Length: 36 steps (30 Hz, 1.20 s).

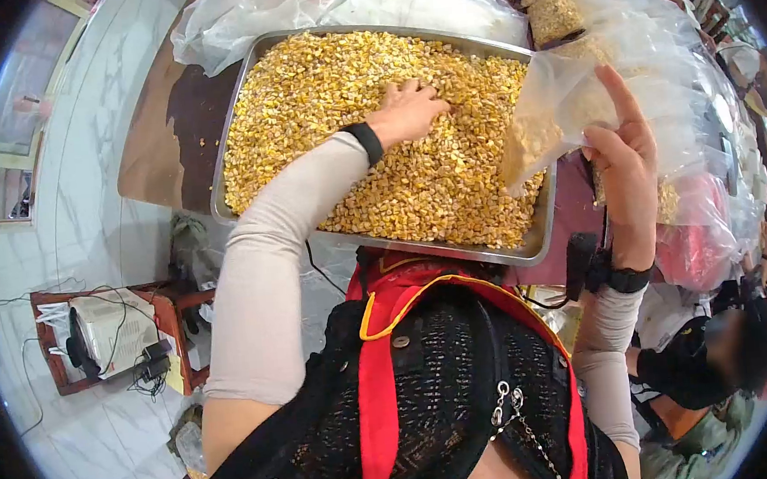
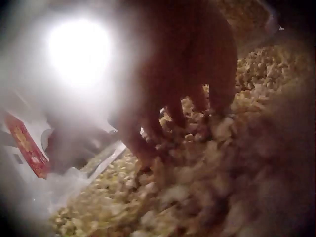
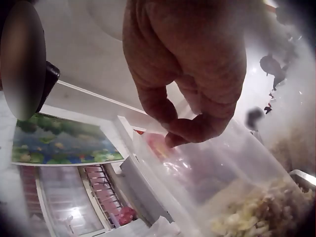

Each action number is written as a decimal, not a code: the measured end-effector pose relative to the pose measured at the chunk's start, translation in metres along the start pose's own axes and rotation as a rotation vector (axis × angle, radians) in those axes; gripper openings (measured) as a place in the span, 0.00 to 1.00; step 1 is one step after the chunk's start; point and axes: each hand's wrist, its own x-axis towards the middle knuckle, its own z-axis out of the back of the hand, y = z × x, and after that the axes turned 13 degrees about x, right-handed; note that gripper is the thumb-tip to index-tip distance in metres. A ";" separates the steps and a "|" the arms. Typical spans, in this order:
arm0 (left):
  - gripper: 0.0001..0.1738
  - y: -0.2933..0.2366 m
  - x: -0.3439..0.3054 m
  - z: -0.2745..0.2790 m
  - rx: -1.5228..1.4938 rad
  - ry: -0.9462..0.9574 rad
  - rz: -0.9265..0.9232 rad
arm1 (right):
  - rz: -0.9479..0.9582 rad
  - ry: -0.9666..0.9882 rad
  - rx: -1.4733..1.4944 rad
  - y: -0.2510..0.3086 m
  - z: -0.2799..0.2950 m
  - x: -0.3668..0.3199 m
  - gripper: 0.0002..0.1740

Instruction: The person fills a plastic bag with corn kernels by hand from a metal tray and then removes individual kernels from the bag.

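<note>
My left hand (image 1: 410,113) rests on a heap of yellow corn bits (image 1: 326,82) that fills a wide metal tray (image 1: 541,243). Its fingers are spread, and in the left wrist view the fingertips (image 2: 145,160) reach down into the loose pieces. Beside the tray's right side, my right hand (image 1: 624,153) pinches the top of a clear plastic bag (image 1: 546,105) between thumb and finger. That bag hangs over the tray's right end with corn (image 3: 256,210) in its lower part.
Several filled clear bags (image 1: 555,17) lie along the right and far right. Crumpled plastic sheeting (image 1: 423,0) lies behind the tray. On the left, a small stand holds a beige appliance (image 1: 116,328) with cables. Another person (image 1: 690,359) sits at lower right.
</note>
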 end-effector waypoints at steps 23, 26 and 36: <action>0.19 -0.012 0.041 -0.001 -0.208 0.198 0.059 | 0.014 -0.067 -0.123 -0.024 0.038 -0.037 0.23; 0.26 -0.021 0.048 0.007 -0.146 0.149 0.057 | -0.033 -0.049 -0.155 -0.024 0.036 -0.039 0.25; 0.28 -0.016 -0.021 0.019 -0.116 0.179 -0.217 | -0.087 -0.027 -0.126 -0.030 0.020 -0.016 0.26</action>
